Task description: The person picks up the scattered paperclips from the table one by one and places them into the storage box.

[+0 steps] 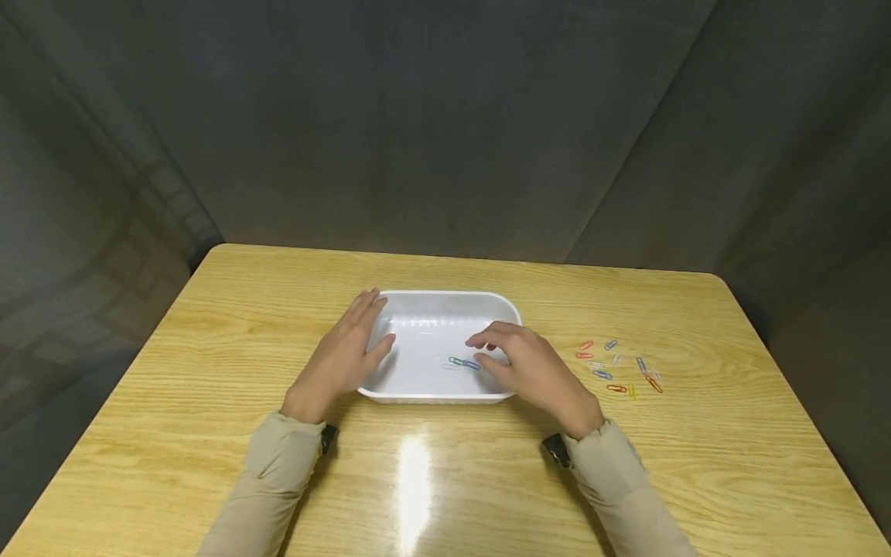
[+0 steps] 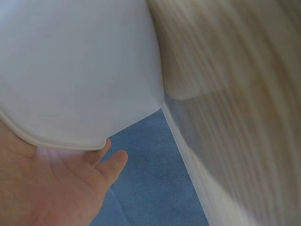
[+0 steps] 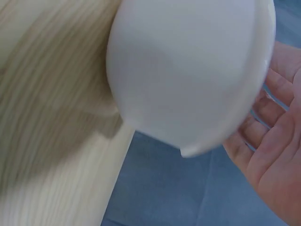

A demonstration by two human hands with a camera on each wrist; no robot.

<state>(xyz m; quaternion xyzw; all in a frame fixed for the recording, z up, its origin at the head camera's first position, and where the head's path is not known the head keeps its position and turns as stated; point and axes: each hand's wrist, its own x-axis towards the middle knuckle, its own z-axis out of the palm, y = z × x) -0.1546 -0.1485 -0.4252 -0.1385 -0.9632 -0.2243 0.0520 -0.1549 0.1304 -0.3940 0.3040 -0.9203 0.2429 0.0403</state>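
1. A white tray (image 1: 418, 377) sits on the wooden desk (image 1: 724, 464), its long side facing the person.
2. The left hand (image 1: 343, 352) lies over the tray's left end; its fingers are straight and close together, with the thumb spread away over the inside.
3. The right hand (image 1: 534, 367) reaches over the right end, its fingers bent and parted from the thumb, with nothing visible between them.
4. Just beside that thumb, on the tray's floor, lie a green paper clip (image 1: 455, 361) and a blue paper clip (image 1: 472, 364), end to end; whether they are linked, I cannot tell.
5. Right of the tray, loose paper clips (image 1: 616, 388) in red, blue, white, orange and yellow lie scattered.
6. A dark curtain (image 1: 431, 139) hangs behind.
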